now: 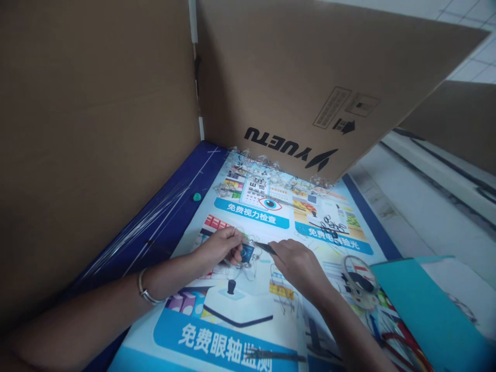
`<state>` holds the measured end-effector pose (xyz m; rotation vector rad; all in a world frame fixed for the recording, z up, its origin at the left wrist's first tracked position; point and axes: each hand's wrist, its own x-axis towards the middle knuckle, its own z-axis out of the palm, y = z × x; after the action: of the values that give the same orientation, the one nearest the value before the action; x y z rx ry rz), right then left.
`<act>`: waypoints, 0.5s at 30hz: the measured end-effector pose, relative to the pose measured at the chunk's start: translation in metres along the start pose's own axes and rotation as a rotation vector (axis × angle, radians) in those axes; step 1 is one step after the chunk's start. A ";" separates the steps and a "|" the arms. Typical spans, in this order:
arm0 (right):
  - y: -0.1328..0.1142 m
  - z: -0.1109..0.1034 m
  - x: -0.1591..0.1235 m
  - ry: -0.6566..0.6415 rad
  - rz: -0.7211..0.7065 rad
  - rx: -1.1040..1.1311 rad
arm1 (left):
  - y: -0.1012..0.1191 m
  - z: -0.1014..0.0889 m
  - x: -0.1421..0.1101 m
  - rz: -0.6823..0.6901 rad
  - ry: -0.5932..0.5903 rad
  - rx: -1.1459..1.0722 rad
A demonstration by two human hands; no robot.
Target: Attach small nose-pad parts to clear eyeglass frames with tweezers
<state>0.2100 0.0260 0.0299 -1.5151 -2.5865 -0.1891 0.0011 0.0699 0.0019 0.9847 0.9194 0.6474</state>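
Observation:
My left hand [226, 245] pinches a small wire piece with clear bead-like parts [251, 268], whose thin loops spread over the printed poster [271, 268]. My right hand [296, 262] is closed round dark, pointed tweezers [265, 248]. Their tip points left and meets the wire piece close to my left fingertips. Exactly what the tip grips is too small to make out. Thin bent wire [282, 289] lies on the poster just below my right hand.
Tall cardboard panels [310, 77] stand at the left and back. Clear looped pieces [263, 163] line the far edge. A green cap [197, 197] and long clear strands [143, 227] lie left. Black loops [333, 225], a clear spool [359, 281] and a teal folder [430, 305] are right.

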 end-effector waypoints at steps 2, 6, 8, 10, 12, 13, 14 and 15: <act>-0.001 0.002 0.000 0.007 0.019 -0.002 | 0.000 0.000 0.000 0.000 0.011 0.003; -0.002 0.003 0.000 0.026 0.035 0.012 | -0.001 0.000 0.000 0.002 -0.006 0.020; -0.002 0.004 0.001 0.014 0.044 0.031 | -0.001 0.000 -0.001 0.004 -0.015 0.013; -0.003 0.005 0.001 0.004 0.055 0.053 | 0.000 0.000 -0.001 0.002 -0.021 0.012; -0.003 0.007 0.000 0.003 0.058 0.072 | 0.001 0.001 -0.001 -0.006 -0.036 0.022; -0.003 0.007 0.000 0.006 0.056 0.077 | 0.002 0.001 -0.002 -0.012 -0.048 0.031; -0.003 0.007 0.000 0.010 0.053 0.080 | 0.003 0.001 -0.002 -0.019 -0.060 0.038; -0.003 0.007 0.000 0.016 0.049 0.081 | 0.004 0.000 -0.002 -0.027 -0.072 0.042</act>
<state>0.2072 0.0259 0.0226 -1.5404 -2.5089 -0.0892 0.0000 0.0697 0.0060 1.0251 0.8845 0.5688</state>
